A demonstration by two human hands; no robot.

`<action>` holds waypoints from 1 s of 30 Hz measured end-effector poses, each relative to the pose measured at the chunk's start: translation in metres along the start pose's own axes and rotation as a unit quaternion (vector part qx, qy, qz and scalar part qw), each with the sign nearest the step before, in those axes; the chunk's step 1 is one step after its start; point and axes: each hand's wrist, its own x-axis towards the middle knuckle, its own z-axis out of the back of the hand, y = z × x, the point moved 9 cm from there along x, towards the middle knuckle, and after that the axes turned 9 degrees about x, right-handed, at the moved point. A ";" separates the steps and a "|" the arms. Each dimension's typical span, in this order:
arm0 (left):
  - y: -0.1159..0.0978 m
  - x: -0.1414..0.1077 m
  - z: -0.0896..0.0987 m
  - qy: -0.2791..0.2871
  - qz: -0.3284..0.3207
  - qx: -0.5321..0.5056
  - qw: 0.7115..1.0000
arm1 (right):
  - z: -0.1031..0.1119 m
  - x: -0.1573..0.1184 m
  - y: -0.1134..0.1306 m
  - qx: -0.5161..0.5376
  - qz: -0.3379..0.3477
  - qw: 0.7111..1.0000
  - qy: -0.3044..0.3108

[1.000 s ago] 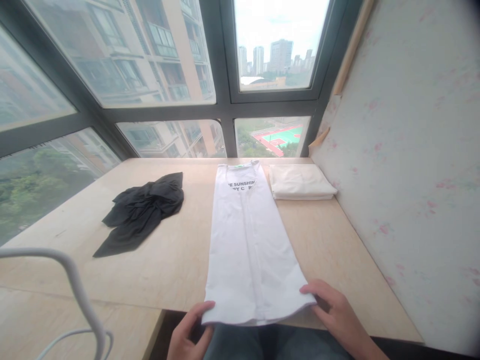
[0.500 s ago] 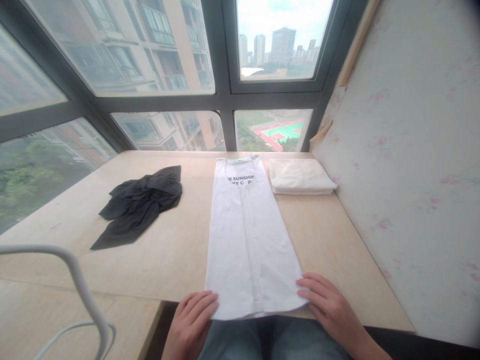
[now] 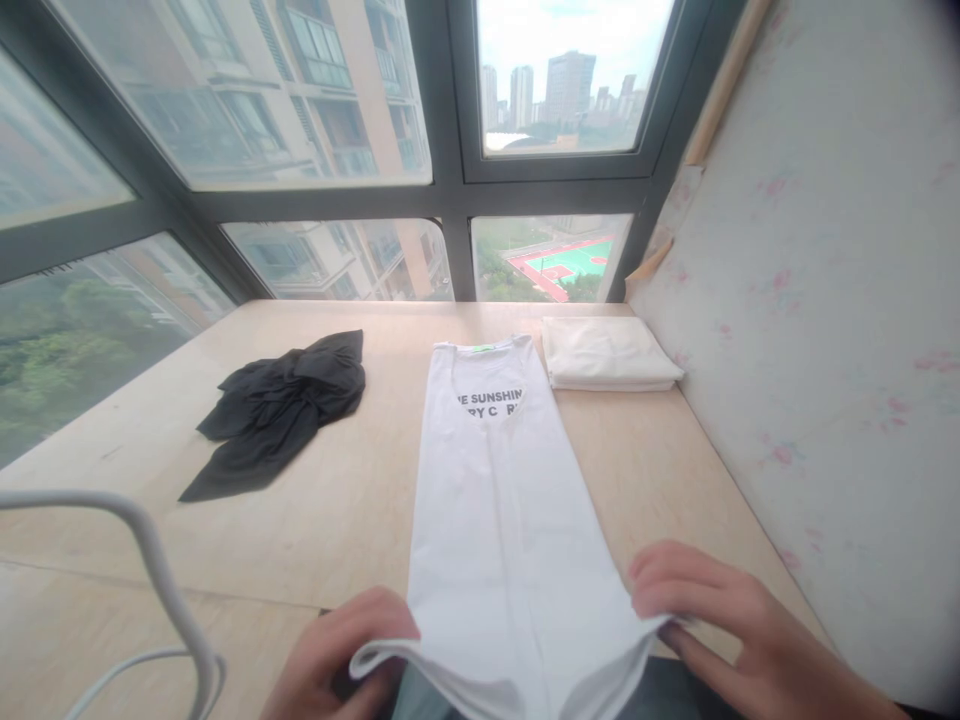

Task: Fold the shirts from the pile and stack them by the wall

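A white T-shirt (image 3: 487, 500), folded lengthwise into a long strip, lies on the wooden tabletop with its collar at the far end. Black lettering shows inside the neckline. My left hand (image 3: 341, 640) pinches its near left corner, and my right hand (image 3: 720, 620) pinches the near right corner. Between the two hands the near edge is lifted off the surface and sags in the middle. Part of each thumb is hidden by the cloth or the fingers.
A crumpled black garment (image 3: 292, 405) lies to the left. At the back right sits a folded white cloth (image 3: 607, 355) by the patterned wall (image 3: 847, 350). A pale curved tube (image 3: 161, 570) stands at the near left. Windows border the far side of the tabletop (image 3: 360, 540).
Both hands have gone from resting on the near corners to gripping and raising them. The T-shirt has slid toward me, its collar now nearer.
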 end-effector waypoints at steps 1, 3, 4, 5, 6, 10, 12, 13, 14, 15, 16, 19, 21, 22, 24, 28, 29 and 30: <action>0.005 0.025 0.012 -0.038 0.018 -0.024 0.999 | 0.009 0.022 -0.006 0.021 -0.001 0.999 -0.028; 0.026 0.081 0.032 -0.116 0.066 -0.076 0.988 | 0.025 0.074 -0.028 0.068 -0.011 0.993 -0.094; 0.037 0.111 0.032 -0.117 0.080 -0.081 0.987 | 0.028 0.102 -0.047 0.093 -0.035 0.988 -0.118; 0.049 0.138 0.030 -0.113 0.094 -0.055 0.988 | 0.032 0.128 -0.066 0.101 -0.061 0.981 -0.152; 0.061 0.161 0.028 -0.109 0.111 -0.006 0.988 | 0.033 0.151 -0.086 0.072 -0.091 0.978 -0.172; 0.105 0.207 0.025 -0.140 0.148 0.082 0.976 | 0.027 0.198 -0.146 -0.027 -0.155 0.964 -0.213; 0.118 0.207 0.023 -0.144 0.153 0.100 0.973 | 0.023 0.199 -0.164 -0.030 -0.161 0.961 -0.222; 0.123 0.206 0.022 -0.139 0.154 0.104 0.973 | 0.021 0.197 -0.170 -0.029 -0.161 0.961 -0.223; 0.126 0.204 0.021 -0.132 0.154 0.104 0.974 | 0.021 0.194 -0.174 -0.025 -0.159 0.961 -0.225; 0.128 0.203 0.020 -0.124 0.155 0.104 0.975 | 0.022 0.192 -0.177 -0.018 -0.155 0.961 -0.228; 0.129 0.202 0.020 -0.117 0.157 0.104 0.975 | 0.024 0.191 -0.179 -0.010 -0.152 0.960 -0.234; 0.131 0.207 0.021 -0.090 0.167 0.112 0.975 | 0.032 0.193 -0.183 0.008 -0.167 0.957 -0.238; 0.128 0.218 0.022 -0.063 0.167 0.127 0.976 | 0.036 0.201 -0.183 0.012 -0.193 0.956 -0.221; 0.125 0.225 0.023 -0.048 0.163 0.137 0.976 | 0.038 0.207 -0.182 0.013 -0.202 0.957 -0.208; 0.117 0.244 0.024 -0.014 0.149 0.163 0.975 | 0.040 0.221 -0.174 0.010 -0.203 0.965 -0.164; 0.100 0.281 0.013 0.095 0.119 0.206 0.967 | 0.032 0.249 -0.156 0.000 -0.186 0.982 -0.044; 0.096 0.288 0.008 0.126 0.114 0.212 0.962 | 0.030 0.254 -0.153 -0.001 -0.185 0.982 -0.021; 0.093 0.293 0.003 0.156 0.110 0.217 0.957 | 0.030 0.259 -0.150 0.000 -0.185 0.983 -0.003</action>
